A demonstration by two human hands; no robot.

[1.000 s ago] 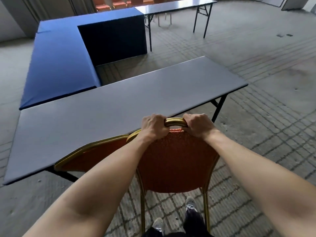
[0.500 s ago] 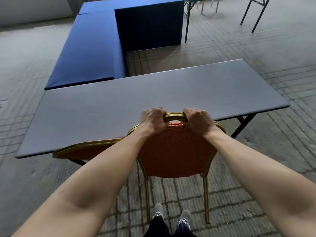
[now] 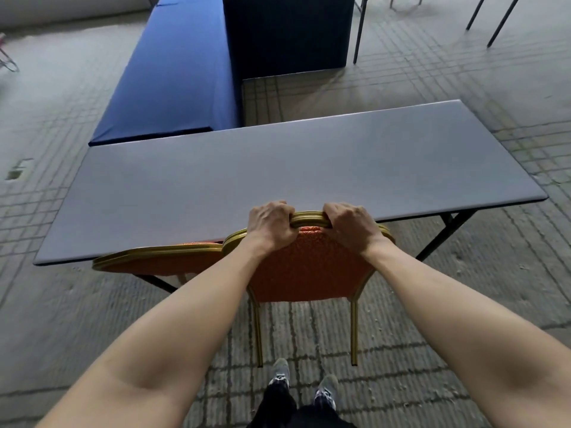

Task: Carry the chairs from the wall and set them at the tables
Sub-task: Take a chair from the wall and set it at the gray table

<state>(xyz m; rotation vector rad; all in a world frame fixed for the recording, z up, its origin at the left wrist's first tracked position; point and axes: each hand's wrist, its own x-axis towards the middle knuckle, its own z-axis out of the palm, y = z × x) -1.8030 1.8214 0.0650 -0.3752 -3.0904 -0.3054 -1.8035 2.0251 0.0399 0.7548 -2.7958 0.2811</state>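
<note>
Closer to the desk (image 3: 278,168) the chair (image 3: 309,273) has been brought, clenched by both hands' grip; a neighbouring chair (image 3: 160,261) could be struck.

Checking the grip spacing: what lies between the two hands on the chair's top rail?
In the head view, only a bare stretch of the chair's gold top rail shows between the left hand and right hand.
</note>
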